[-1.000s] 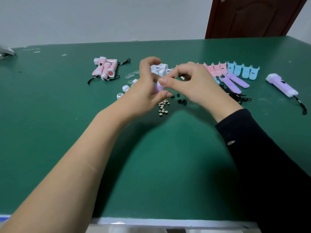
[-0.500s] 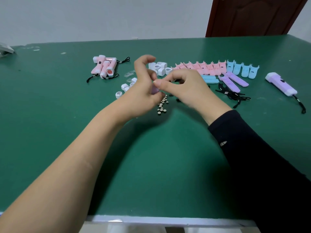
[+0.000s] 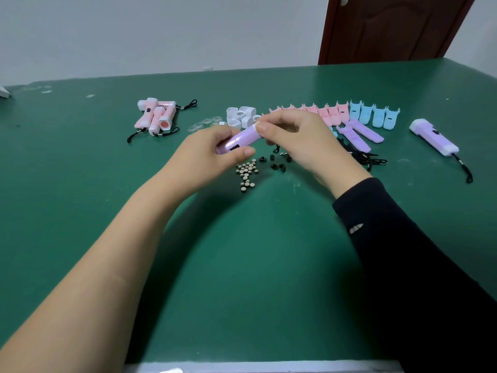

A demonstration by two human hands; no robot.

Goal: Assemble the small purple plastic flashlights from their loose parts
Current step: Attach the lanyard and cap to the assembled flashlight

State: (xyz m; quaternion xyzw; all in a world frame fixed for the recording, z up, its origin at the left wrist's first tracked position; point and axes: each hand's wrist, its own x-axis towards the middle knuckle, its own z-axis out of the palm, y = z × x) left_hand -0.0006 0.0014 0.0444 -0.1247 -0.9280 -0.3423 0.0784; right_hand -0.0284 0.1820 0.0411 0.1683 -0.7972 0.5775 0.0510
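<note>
On the green table (image 3: 242, 278), nearest me, lie small round metal button cells (image 3: 246, 172) and tiny black plastic pieces (image 3: 278, 162). Just above them my left hand (image 3: 212, 154) grips the lower end of a lilac plastic flashlight body (image 3: 242, 140), fingers curled round it, and my right hand (image 3: 301, 141) pinches its upper end. The body is tilted, held off the table. Behind sit white plastic caps (image 3: 240, 117), pink plastic shell halves (image 3: 320, 113) and, far right, a finished purple flashlight (image 3: 433, 140).
</note>
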